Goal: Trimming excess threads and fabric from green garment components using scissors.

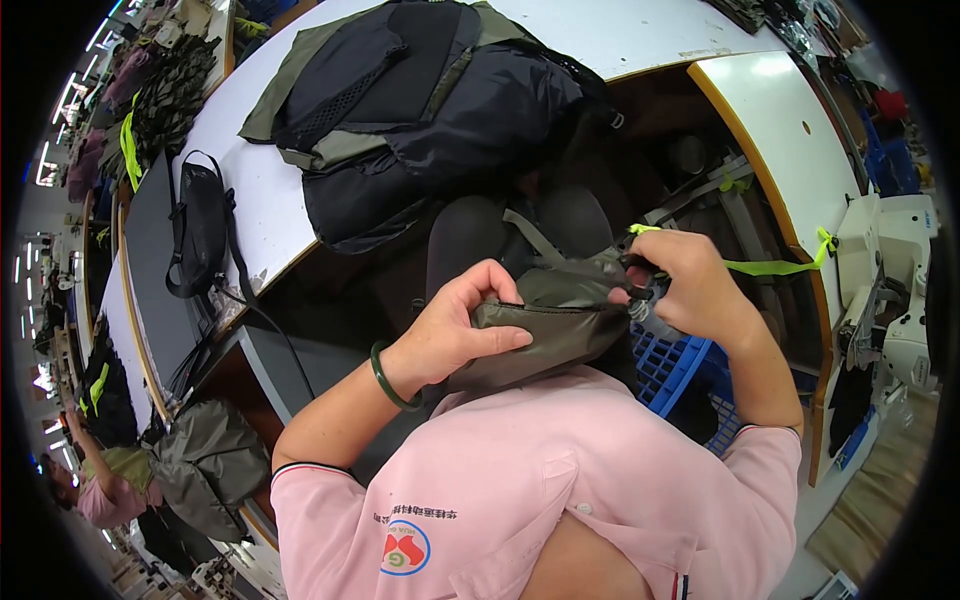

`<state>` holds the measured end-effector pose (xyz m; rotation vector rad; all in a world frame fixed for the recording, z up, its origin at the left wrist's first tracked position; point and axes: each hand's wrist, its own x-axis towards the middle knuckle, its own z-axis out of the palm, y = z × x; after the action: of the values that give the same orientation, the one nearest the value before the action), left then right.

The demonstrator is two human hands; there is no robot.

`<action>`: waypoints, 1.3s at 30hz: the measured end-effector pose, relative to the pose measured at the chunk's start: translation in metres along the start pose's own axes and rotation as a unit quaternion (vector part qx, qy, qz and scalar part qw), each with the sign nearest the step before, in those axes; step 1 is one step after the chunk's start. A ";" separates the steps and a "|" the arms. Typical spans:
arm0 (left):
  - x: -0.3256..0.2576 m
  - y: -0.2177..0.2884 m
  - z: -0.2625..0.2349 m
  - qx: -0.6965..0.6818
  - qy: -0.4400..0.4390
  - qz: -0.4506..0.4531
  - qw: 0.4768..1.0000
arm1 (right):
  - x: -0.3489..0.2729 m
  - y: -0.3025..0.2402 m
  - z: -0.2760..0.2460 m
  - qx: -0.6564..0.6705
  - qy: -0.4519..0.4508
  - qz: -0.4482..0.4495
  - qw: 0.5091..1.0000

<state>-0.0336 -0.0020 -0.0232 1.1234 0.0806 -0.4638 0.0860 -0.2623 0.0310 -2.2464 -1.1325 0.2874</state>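
Observation:
My left hand (pixel 468 322) grips the near end of an olive-grey fabric pouch (pixel 556 330) held in front of my chest; a green bangle sits on that wrist. My right hand (pixel 688 284) closes on the pouch's far end, with a small pair of snips (pixel 640 300) in its fingers at the fabric's edge. A neon yellow-green strap (pixel 770 266) runs from the right hand toward the right-hand table.
A pile of dark and olive backpacks (pixel 420 100) lies on the white table (pixel 250 200) ahead. A black sling bag (pixel 198 232) lies at its left. A blue plastic crate (pixel 672 366) sits under my hands. A white sewing machine (pixel 895 290) stands at right. Another person (pixel 105 490) works at lower left.

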 end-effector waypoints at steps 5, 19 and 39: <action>-0.002 0.000 -0.002 0.414 0.053 0.338 0.843 | 0.001 -0.003 0.026 0.226 -0.072 0.039 0.971; -0.011 -0.006 -0.018 0.480 0.070 0.464 0.741 | -0.005 0.002 0.014 0.079 -0.051 -0.047 0.995; -0.012 -0.003 -0.011 0.462 0.070 0.474 0.747 | -0.005 0.002 0.036 0.107 -0.021 -0.057 0.992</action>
<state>-0.0435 0.0104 -0.0276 1.9756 -0.6501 0.6010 0.0684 -0.2520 0.0009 -1.9901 -1.1878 0.3908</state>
